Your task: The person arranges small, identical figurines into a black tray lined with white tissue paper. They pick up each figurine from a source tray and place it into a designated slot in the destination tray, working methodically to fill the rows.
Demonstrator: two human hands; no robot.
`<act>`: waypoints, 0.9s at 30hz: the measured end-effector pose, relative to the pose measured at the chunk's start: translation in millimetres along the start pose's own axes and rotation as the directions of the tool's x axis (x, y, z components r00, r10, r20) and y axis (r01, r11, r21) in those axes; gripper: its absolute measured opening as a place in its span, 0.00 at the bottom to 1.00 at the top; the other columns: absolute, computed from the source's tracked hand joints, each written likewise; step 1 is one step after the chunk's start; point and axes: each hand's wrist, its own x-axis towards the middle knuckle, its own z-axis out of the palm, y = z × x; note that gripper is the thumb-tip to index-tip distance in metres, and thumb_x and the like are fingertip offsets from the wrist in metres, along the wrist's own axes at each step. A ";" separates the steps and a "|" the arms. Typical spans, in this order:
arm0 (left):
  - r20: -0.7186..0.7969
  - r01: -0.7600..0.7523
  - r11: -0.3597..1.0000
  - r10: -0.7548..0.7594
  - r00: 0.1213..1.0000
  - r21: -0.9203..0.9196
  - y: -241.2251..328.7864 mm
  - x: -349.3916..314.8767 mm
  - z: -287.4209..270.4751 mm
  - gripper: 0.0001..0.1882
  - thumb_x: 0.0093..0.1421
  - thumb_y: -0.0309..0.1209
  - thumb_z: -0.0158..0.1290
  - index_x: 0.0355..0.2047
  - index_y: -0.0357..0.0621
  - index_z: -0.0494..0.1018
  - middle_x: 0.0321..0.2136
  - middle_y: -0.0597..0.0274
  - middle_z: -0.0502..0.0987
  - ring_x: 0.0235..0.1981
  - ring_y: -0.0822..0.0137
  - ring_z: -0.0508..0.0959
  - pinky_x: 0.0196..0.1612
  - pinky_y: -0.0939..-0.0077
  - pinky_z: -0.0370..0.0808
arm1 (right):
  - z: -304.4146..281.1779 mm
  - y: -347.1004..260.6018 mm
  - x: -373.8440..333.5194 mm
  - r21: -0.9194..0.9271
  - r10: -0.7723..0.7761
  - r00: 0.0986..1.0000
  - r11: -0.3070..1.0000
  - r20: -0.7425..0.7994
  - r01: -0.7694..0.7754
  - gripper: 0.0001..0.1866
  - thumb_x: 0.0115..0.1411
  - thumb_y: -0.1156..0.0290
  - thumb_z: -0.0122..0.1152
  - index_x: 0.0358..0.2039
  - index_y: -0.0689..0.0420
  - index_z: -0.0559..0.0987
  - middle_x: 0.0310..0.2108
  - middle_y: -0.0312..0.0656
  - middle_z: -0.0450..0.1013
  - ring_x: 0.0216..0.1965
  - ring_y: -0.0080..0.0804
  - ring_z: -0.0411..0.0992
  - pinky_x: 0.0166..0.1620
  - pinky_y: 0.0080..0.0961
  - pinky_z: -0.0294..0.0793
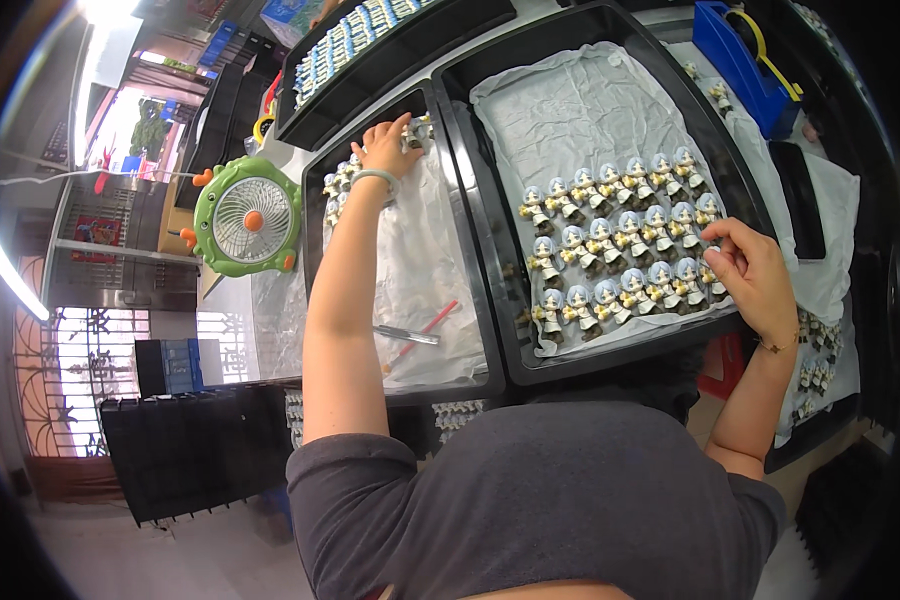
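My left hand (385, 152) reaches over the far end of the left black tray (482, 330). Its fingers are apart, with thumb and forefinger beside a small figurine (417, 133); whether they touch it is hard to tell. More figurines (334, 187) stand to the left of that wrist. At the right edge of the right black tray (610, 362), my right hand (760, 275) is closed, thumb and forefinger pinched at a figurine partly hidden by the fingers. Three rows of pale-haired, white-robed figurines (607, 237) stand on the white sheet (580, 110) in that tray.
Tweezers (407, 334) and a thin red stick (440, 317) lie in the left tray. A green fan (253, 217) stands to its left. Farther back is a tray of blue-and-white pieces (355, 45). A blue tape dispenser (740, 70) and a dark phone-like slab (796, 200) are at right.
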 end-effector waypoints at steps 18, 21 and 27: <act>-0.559 -0.538 0.788 0.313 0.768 -0.299 96.3 -14.7 -57.4 0.17 0.42 0.29 0.57 0.35 0.44 0.72 0.29 0.59 0.75 0.34 0.59 0.74 0.40 0.66 0.68 | -6.3 -0.7 1.2 -0.019 -0.019 0.998 1.000 0.056 0.020 0.11 0.49 0.67 0.58 0.30 0.59 0.73 0.13 0.38 0.62 0.17 0.28 0.62 0.23 0.24 0.60; -0.142 -0.604 0.734 0.592 0.793 -0.312 159.9 -36.6 -65.5 0.12 0.46 0.33 0.55 0.31 0.42 0.73 0.28 0.57 0.75 0.31 0.57 0.75 0.37 0.66 0.70 | -5.5 -1.6 0.5 -0.022 -0.014 0.999 1.000 0.049 0.015 0.11 0.49 0.67 0.58 0.30 0.59 0.73 0.13 0.38 0.62 0.17 0.28 0.62 0.23 0.24 0.60; 0.682 -0.654 0.755 0.503 0.531 -0.048 172.1 -39.9 -19.1 0.13 0.51 0.38 0.49 0.31 0.43 0.73 0.31 0.55 0.75 0.33 0.54 0.75 0.36 0.65 0.71 | -7.1 -0.9 -0.6 -0.018 -0.023 0.999 1.000 0.032 0.024 0.11 0.49 0.67 0.58 0.30 0.59 0.73 0.13 0.38 0.62 0.17 0.27 0.63 0.23 0.23 0.60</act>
